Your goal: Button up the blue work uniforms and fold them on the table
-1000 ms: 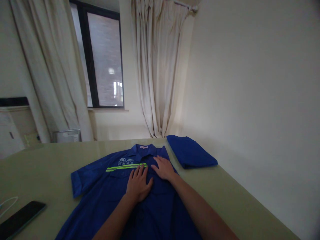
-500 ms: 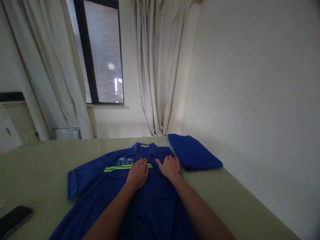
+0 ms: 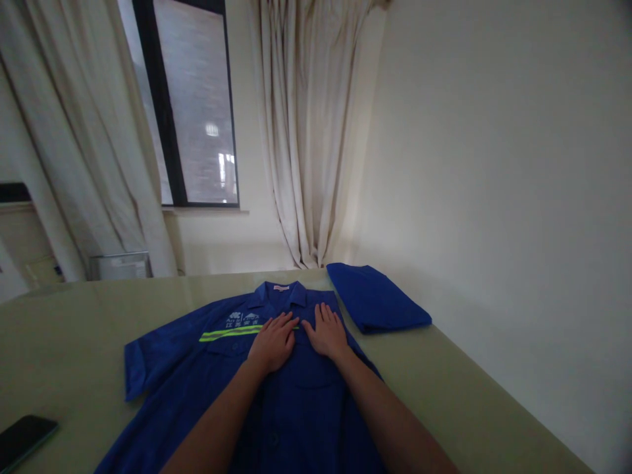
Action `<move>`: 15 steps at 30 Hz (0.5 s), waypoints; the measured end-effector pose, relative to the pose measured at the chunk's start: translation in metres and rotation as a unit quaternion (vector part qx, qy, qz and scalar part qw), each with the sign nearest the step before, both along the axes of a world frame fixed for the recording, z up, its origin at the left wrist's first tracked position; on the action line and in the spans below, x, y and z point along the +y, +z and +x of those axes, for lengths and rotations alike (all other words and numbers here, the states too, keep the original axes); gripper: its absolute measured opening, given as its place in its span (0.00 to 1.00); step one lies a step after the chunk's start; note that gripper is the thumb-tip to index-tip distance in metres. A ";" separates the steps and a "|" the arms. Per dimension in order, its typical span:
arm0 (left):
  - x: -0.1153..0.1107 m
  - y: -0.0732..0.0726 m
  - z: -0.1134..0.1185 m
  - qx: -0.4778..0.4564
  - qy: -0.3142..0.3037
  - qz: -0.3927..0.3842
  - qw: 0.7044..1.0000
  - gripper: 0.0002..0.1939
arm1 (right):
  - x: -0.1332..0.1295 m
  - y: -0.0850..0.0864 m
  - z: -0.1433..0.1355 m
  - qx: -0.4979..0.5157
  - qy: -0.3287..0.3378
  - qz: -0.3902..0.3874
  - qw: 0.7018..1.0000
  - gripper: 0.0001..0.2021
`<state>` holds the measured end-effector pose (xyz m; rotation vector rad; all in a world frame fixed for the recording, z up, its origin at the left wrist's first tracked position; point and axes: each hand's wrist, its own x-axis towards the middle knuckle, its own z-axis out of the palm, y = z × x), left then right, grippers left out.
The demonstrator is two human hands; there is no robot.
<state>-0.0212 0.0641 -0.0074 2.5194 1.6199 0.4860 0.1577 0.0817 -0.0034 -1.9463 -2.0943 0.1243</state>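
Note:
A blue short-sleeved work shirt (image 3: 197, 355) with a yellow-green reflective stripe lies spread face up on a pale green table (image 3: 444, 395), collar pointing away from me. My left hand (image 3: 272, 342) lies flat on the chest, fingers together, at the end of the stripe. My right hand (image 3: 326, 334) rests flat beside it on the other side of the button placket, fingers slightly spread. Neither hand holds anything. The shirt's right sleeve is folded under or hidden; the left sleeve (image 3: 143, 359) lies spread out.
A folded blue garment (image 3: 378, 299) sits on the table right of the collar, close to the wall. A dark phone (image 3: 22, 440) lies at the table's left front. Behind the table are a window, cream curtains and a plain wall on the right.
Both hands slid up the shirt front toward the collar and came closer together. The view shifted a little, so the phone sits lower left.

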 end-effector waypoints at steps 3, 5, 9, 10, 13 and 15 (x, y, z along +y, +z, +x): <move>0.005 0.011 -0.004 -0.026 0.008 -0.038 0.999 0.25 | -0.005 -0.003 0.004 0.007 0.010 -0.039 0.999 0.40; 0.008 0.023 -0.022 -0.032 0.032 -0.041 0.998 0.24 | -0.006 -0.004 0.007 0.008 0.015 -0.042 0.999 0.40; -0.007 0.044 -0.104 -0.009 0.198 -0.011 0.980 0.24 | -0.003 -0.004 0.008 0.002 0.012 -0.048 0.999 0.41; -0.015 0.046 -0.129 0.006 0.258 -0.009 0.966 0.24 | -0.002 -0.004 0.008 -0.001 0.011 -0.048 0.999 0.41; -0.045 0.041 -0.196 0.050 0.413 -0.030 0.909 0.23 | 0.001 -0.007 0.007 -0.012 0.014 -0.045 0.999 0.40; -0.060 0.033 -0.226 0.069 0.462 -0.045 0.883 0.26 | 0.003 -0.009 0.008 -0.016 0.014 -0.043 0.999 0.40</move>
